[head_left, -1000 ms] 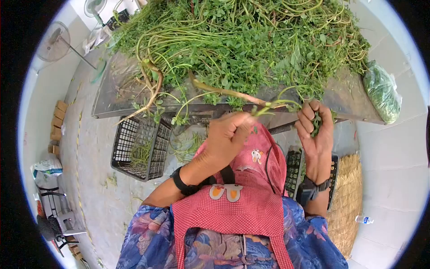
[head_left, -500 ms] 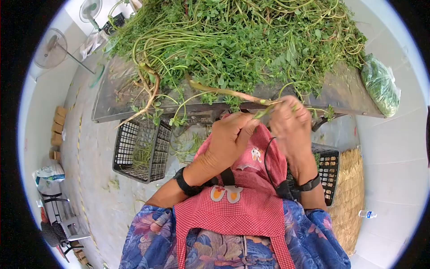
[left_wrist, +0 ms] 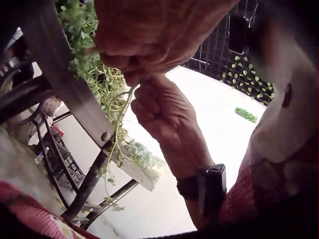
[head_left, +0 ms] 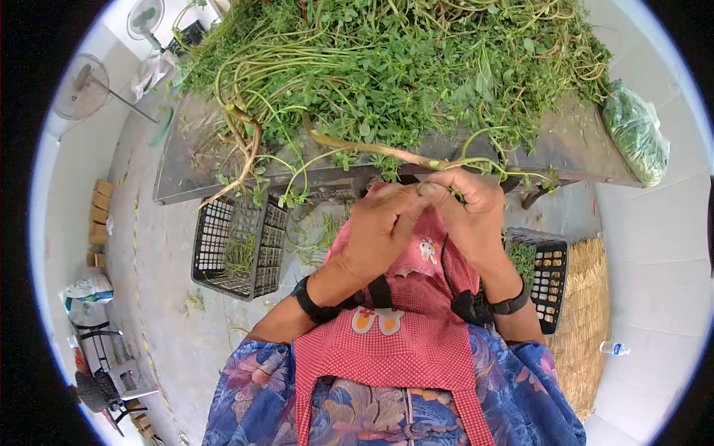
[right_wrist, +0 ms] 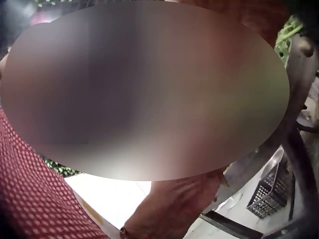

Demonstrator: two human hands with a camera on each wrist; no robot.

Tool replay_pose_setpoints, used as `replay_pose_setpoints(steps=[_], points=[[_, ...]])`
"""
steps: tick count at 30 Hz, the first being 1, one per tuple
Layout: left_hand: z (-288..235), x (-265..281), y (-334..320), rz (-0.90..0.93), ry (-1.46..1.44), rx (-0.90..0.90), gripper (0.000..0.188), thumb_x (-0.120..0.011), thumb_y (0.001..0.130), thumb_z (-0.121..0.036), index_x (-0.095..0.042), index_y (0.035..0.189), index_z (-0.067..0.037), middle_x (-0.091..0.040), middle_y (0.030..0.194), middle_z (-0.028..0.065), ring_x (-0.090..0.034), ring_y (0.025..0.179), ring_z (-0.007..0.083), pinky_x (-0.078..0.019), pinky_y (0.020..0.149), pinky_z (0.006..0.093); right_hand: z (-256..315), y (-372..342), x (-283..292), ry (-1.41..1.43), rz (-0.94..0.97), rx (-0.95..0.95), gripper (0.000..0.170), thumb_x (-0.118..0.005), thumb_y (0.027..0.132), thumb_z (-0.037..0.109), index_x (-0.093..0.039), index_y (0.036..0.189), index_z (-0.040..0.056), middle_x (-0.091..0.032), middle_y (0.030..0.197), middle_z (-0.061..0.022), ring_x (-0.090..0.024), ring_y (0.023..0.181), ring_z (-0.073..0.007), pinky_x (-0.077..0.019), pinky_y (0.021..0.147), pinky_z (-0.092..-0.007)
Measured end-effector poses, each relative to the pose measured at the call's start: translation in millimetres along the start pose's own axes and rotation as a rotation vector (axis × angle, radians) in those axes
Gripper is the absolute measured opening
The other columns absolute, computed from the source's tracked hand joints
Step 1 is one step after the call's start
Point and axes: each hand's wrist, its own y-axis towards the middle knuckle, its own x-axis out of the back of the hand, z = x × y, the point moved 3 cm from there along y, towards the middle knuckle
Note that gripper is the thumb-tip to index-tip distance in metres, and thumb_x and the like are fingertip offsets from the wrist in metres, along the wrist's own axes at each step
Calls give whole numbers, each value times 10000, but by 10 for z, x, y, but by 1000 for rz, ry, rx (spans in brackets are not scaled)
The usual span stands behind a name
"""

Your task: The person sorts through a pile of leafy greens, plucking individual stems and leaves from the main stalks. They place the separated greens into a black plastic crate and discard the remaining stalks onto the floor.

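Both hands meet at the fingertips in front of the table edge. My left hand [head_left: 381, 223], thumb and fingers curled, pinches a green stem. Against it, the thumb and fingers of my right hand [head_left: 476, 219] pinch the same stem. In the left wrist view the slender stem [left_wrist: 122, 112] trails from between the hands, with small leaves near its far end. A thick brownish stem [head_left: 401, 154] lies along the table edge just beyond the fingers. Behind it spreads a large heap of leafy green stems [head_left: 416, 82]. A blurred patch covers most of the right wrist view.
The dark table [head_left: 178, 175] bears the heap, with a rooty stem [head_left: 253, 149] overhanging its edge. A bag of greens [head_left: 634, 134] sits at the right end. Below stand a black crate [head_left: 264, 260] on the left and another crate [head_left: 549, 286] on the right, beside a straw bale [head_left: 587, 320].
The right hand has moved left from the table's right part, where it held leaves, to meet the left hand. The left hand has stayed almost in place.
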Motion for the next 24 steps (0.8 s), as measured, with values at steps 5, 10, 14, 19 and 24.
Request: replay_pose_setpoints(steps=[5, 10, 14, 19, 24], points=[[65, 50, -33, 15, -186, 302, 159, -562, 884, -110, -625, 949, 20, -571, 665, 67, -536, 576, 110, -434, 534, 252, -168, -92, 187, 1282, -139, -416, 204, -546, 914, 204, -512, 798, 39, -419, 583, 17, -329, 421, -46, -258, 385, -190], [104, 33, -48, -19, -262, 330, 168, -560, 893, -121, -631, 949, 20, -563, 656, 45, -513, 575, 85, -415, 534, 228, -611, -349, 379, 942, -267, -559, 184, -559, 905, 197, -583, 899, 14, -515, 663, -1, -350, 399, -35, -241, 363, -174], [84, 2, -85, 28, -279, 317, 192, -562, 902, -134, -652, 974, 20, -588, 697, 11, -511, 609, 57, -404, 552, 197, -698, -329, 322, 584, -251, -519, 210, -578, 878, 111, -612, 1040, -18, -563, 696, 2, -431, 516, -10, -324, 454, -162], [99, 24, -122, 58, -305, 344, 189, -551, 907, -127, -652, 976, 17, -589, 704, 11, -499, 618, 48, -387, 548, 188, -543, -249, 321, -56, -384, -152, 209, -630, 817, 81, -626, 1012, 5, -622, 809, -29, -528, 752, -82, -444, 659, -239], [89, 6, -134, 61, -311, 337, 196, -561, 904, -139, -648, 993, 12, -589, 701, 8, -466, 579, 30, -367, 517, 176, -406, -169, 261, -258, -332, -89, 232, -714, 718, 80, -644, 933, 28, -643, 817, -101, -588, 700, -173, -467, 654, -265]])
